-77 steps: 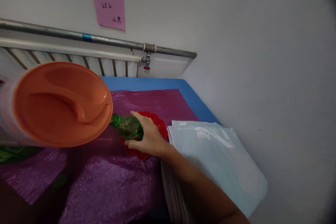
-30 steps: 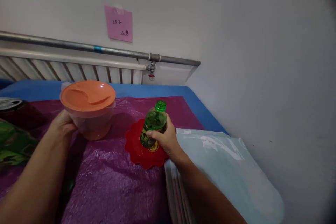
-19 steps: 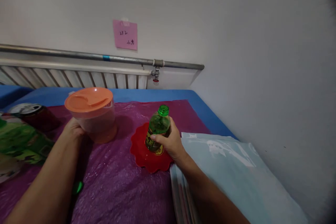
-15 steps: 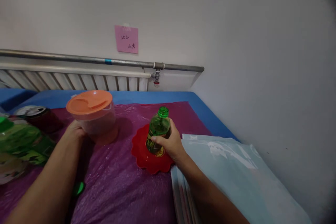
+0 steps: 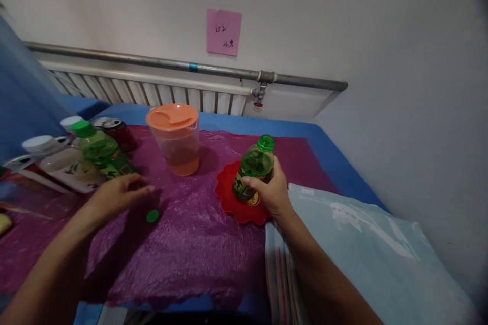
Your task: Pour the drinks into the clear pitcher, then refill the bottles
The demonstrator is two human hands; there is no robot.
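My right hand [image 5: 275, 189] is wrapped round an uncapped green plastic bottle [image 5: 254, 168] that holds some liquid. The bottle stands, tilted slightly, on a red scalloped dish [image 5: 227, 194]. My left hand [image 5: 119, 194] is held over the purple sheet with its fingers stretched out and nothing in them. A green bottle cap [image 5: 152, 216] lies on the sheet just right of those fingers. Beyond the hand stands a clear plastic pitcher [image 5: 177, 144] with an orange lid [image 5: 173, 116].
At the left stand a capped green bottle [image 5: 99, 148], a dark red can [image 5: 122, 134] and several other bottles and cans. A folded light blue cloth [image 5: 324, 223] lies at the right. Behind the blue table [image 5: 297, 129] run a metal pipe [image 5: 152, 63] and a radiator [image 5: 145, 92].
My left hand has let go of the pitcher and come back toward me, near the cap. My right hand keeps hold of the bottle. The view has swung left and down.
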